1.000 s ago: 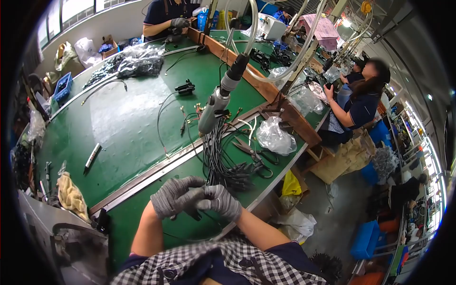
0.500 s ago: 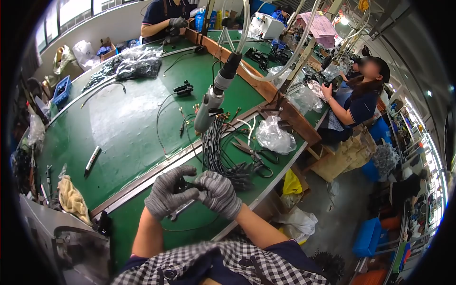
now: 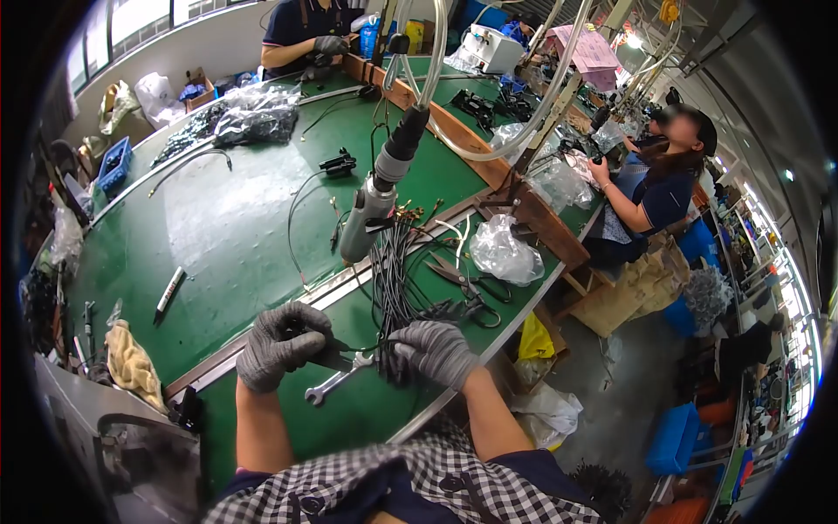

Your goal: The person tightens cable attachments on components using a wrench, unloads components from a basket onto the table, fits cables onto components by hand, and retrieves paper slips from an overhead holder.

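My left hand [image 3: 284, 345], in a grey knit glove, is closed round a small black part [image 3: 332, 360] that sticks out toward the right. My right hand [image 3: 436, 353], gloved too, pinches a thin dark cable beside it. On the green bench between and below the hands lies a silver wrench [image 3: 339, 381]. A bundle of black cables [image 3: 397, 288] spreads just beyond my right hand. Above the bundle hangs a grey power screwdriver [image 3: 368, 218]. Scissors [image 3: 454, 275] lie right of the cables.
A wooden rail [image 3: 559, 231] and a clear plastic bag [image 3: 504, 251] are at the right. A marker [image 3: 169, 295] and a beige cloth [image 3: 133, 365] lie left. Black parts [image 3: 338, 163] rest farther back. Co-workers stand at the far side and at the right [image 3: 668, 183].
My hands have moved apart, the left one leftward and the right one rightward. The wrench now shows between them. The hanging screwdriver has swung left and a little down.
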The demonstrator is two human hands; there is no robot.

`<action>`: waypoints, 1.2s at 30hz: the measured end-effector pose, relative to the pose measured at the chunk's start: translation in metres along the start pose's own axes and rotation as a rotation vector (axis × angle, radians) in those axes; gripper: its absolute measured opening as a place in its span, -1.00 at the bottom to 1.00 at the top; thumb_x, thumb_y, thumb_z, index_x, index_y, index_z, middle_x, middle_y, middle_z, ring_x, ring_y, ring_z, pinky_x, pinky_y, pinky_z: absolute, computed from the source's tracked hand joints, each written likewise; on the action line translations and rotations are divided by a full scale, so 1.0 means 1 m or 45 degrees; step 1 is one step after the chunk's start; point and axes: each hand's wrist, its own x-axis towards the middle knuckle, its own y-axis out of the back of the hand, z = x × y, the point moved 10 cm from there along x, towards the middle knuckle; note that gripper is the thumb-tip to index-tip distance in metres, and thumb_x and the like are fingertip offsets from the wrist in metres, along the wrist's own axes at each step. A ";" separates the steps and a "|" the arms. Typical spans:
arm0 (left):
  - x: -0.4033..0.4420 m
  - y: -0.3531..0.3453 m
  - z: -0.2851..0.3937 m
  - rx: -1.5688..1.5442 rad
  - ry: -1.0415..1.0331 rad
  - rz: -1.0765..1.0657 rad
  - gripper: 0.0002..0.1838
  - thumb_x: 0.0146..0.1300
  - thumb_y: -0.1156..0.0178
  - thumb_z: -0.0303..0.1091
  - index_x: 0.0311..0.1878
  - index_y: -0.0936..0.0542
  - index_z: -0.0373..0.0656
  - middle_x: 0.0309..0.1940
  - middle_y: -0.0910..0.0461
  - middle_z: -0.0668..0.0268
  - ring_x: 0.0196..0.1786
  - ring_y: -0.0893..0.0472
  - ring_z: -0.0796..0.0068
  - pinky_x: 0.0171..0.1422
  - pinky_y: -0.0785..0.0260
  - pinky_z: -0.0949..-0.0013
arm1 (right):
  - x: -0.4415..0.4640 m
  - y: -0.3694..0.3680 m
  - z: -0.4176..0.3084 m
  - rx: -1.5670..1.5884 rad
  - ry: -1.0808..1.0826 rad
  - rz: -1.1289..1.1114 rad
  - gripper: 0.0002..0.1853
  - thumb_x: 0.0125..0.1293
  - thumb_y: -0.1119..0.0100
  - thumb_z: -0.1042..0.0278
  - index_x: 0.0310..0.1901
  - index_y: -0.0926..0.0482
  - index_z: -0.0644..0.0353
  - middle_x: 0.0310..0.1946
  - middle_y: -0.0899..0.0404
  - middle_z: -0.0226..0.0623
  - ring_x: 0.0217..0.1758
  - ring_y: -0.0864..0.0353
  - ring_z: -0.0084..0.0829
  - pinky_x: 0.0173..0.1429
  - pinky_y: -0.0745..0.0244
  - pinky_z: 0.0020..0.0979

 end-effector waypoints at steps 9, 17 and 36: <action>0.003 -0.019 0.009 0.132 -0.089 0.153 -0.61 0.27 -0.15 -0.21 0.08 -0.45 -0.22 -0.23 -0.60 0.29 -0.33 -0.66 0.47 -0.54 -0.30 0.62 | 0.011 0.038 -0.100 0.027 0.307 0.512 -0.68 0.10 -0.26 0.17 -0.17 -0.59 0.19 -0.34 -0.55 -0.19 -0.25 -0.55 -0.17 -0.16 -0.47 -0.27; 0.003 -0.029 0.002 0.238 -0.079 -0.031 -0.60 0.37 -0.02 -0.16 0.15 -0.42 -0.22 -0.13 -0.59 0.30 -0.42 -0.56 0.64 -0.56 -0.25 0.65 | 0.019 0.028 -0.106 -0.104 0.307 0.577 -0.75 0.09 -0.26 0.20 -0.29 -0.59 0.19 -0.45 -0.51 -0.20 -0.36 -0.53 -0.19 -0.26 -0.46 -0.25; -0.007 -0.062 0.026 0.497 -0.334 -0.145 -0.60 0.38 0.02 -0.28 0.18 -0.35 -0.32 -0.19 -0.53 0.26 -0.44 -0.55 0.56 -0.35 -0.41 0.56 | 0.003 0.024 -0.081 0.373 0.379 0.589 -0.75 0.14 -0.24 0.21 -0.34 -0.55 0.26 -0.43 -0.54 -0.12 -0.37 -0.53 -0.12 -0.28 -0.42 -0.32</action>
